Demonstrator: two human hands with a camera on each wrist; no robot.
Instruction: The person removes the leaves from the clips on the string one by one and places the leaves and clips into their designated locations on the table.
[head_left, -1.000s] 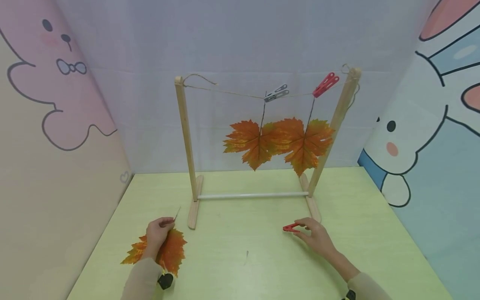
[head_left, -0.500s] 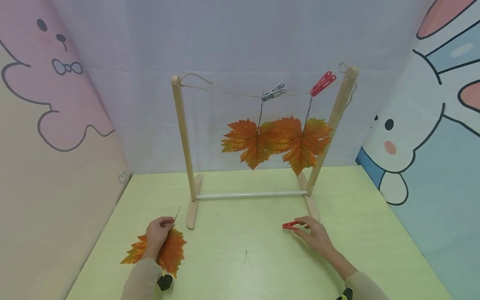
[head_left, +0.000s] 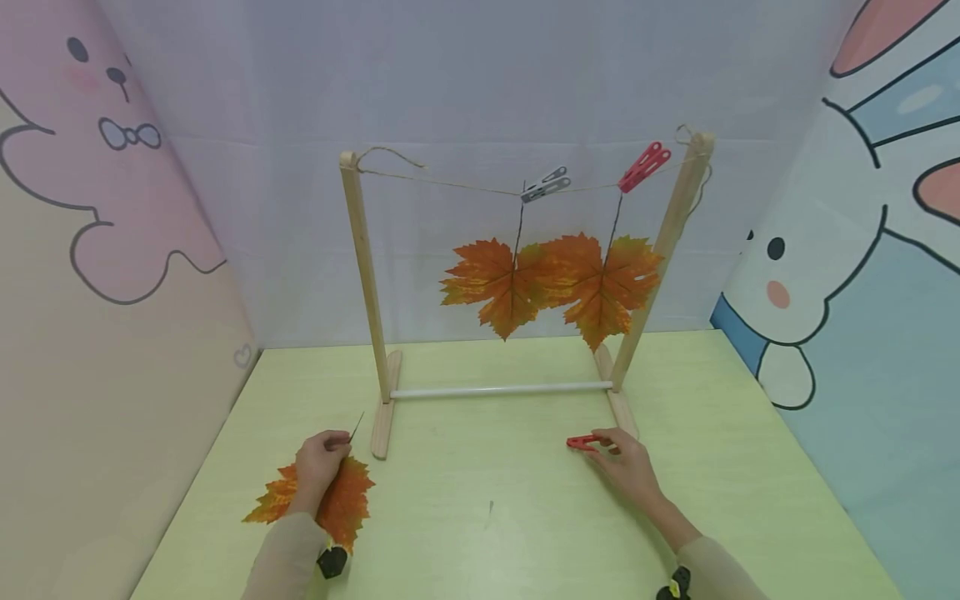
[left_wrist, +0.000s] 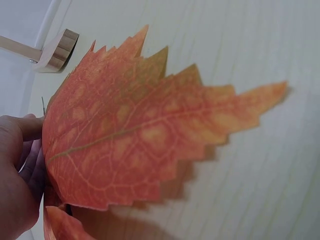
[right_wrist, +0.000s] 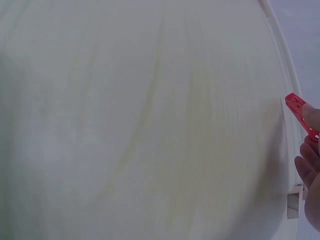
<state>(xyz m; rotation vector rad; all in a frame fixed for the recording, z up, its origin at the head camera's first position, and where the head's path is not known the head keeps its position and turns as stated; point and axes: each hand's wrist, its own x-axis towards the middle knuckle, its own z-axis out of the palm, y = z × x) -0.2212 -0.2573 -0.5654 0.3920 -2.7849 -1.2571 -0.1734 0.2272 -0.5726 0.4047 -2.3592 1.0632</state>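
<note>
My left hand (head_left: 318,467) pinches the thin dark stem of an orange artificial maple leaf (head_left: 347,500) at the left of the table. In the left wrist view this leaf (left_wrist: 130,135) spreads out beyond the fingers, its lower part folded under shadow. On the right, my right hand (head_left: 628,467) grips a red clothespin (head_left: 581,442) between thumb and fingers, its tip pointing left. The right wrist view shows the same clothespin (right_wrist: 300,112) at its edge. Two more orange leaves hang from a string (head_left: 442,180), one by a grey clothespin (head_left: 545,184), one by a red one.
A wooden frame with a left post (head_left: 365,275), a right post (head_left: 660,267) and a white bottom rod (head_left: 502,390) stands at the back of the pale table (head_left: 450,542). A tiny dark scrap (head_left: 491,507) lies near the middle. Cartoon-printed walls flank both sides.
My right hand has risen slightly with the red clothespin, away from the table's front. My left hand keeps its hold on the leaf stem, nearly still. The head view has shifted a little.
</note>
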